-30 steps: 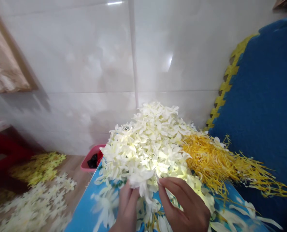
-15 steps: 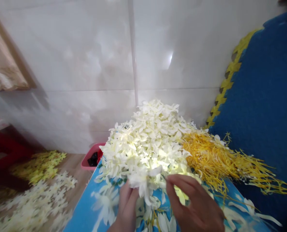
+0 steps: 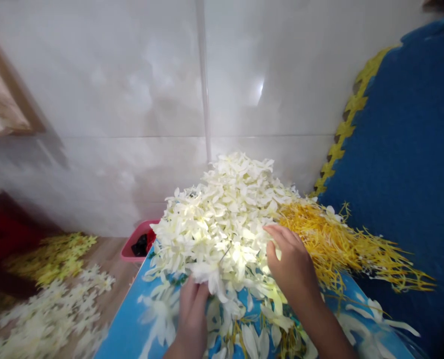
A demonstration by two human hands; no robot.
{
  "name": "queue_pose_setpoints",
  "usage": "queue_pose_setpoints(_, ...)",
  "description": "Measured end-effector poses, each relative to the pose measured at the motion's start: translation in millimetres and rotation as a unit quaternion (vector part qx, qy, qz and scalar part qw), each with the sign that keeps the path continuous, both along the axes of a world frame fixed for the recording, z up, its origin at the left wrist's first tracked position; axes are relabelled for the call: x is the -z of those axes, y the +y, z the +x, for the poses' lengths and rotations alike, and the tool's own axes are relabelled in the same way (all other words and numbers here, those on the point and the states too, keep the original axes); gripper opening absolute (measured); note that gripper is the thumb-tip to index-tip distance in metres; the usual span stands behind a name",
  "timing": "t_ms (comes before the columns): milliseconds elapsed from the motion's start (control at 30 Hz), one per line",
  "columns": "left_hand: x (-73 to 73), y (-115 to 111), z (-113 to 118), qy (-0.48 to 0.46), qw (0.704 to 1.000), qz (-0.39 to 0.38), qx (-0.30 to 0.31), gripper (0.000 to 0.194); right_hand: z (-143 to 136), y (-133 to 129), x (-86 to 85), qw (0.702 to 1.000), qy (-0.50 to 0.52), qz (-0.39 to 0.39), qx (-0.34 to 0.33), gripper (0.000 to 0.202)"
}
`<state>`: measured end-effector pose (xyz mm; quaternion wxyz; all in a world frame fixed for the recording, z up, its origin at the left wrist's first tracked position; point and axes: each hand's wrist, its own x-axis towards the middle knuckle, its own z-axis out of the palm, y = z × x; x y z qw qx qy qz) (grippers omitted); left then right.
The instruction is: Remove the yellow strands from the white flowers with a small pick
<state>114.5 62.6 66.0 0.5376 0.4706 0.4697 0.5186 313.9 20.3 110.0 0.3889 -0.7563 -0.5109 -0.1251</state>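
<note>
In front of me a large heap of white fabric-like flowers and petals covers the blue tabletop. My left hand is closed at the heap's near edge, with a white flower at its fingertips. A thin dark wire or needle sticks up from that flower. My right hand reaches over the heap's right side, thumb and fingers apart, and nothing shows in it. Beside it lies a pile of yellow-orange thread-like stamens. Loose petals lie between my wrists.
A pink basin with black and red items stands left of the table. White flowers and yellow flowers lie on the floor. A blue foam mat with yellow edging leans right, against the tiled wall.
My right hand has moved forward and away from the left hand to the heap, its fingers parting. The left hand stays on the flower. The view has shifted slightly.
</note>
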Motion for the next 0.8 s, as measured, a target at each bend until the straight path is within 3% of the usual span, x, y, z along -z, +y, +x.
queue_pose_setpoints(100, -6.2, -3, 2, 0.017, 1.0, 0.015, 0.003, 0.037, 11, 14, 9.5, 0.999, 0.01, -0.032, 0.0, 0.041)
queue_pose_setpoints(267, -20.1, -8, 7, -0.002, 0.999, 0.035, 0.035, 0.039, 18, 24, 20.5, 0.997, 0.068, -0.035, -0.013, 0.034)
queue_pose_setpoints(467, -5.9, -8, 3, 0.029, 1.0, -0.01, 0.0, 0.038, 17, 18, 8.0, 0.971, 0.231, 0.05, -0.047, 0.017)
queue_pose_setpoints(567, 3.0, -8, 3, 0.036, 0.999, -0.021, -0.006, 0.042, 11, 8, -4.7, 0.919, 0.371, 0.092, -0.096, 0.014)
queue_pose_setpoints(667, 8.3, -8, 4, 0.026, 0.999, -0.021, 0.0, 0.045, 3, -3, -13.6, 0.834, 0.52, 0.098, -0.156, 0.025)
queue_pose_setpoints(800, 11.6, -8, 3, 0.012, 0.999, -0.036, -0.007, 0.043, -10, -9, -15.8, 0.728, 0.649, 0.061, -0.214, 0.026)
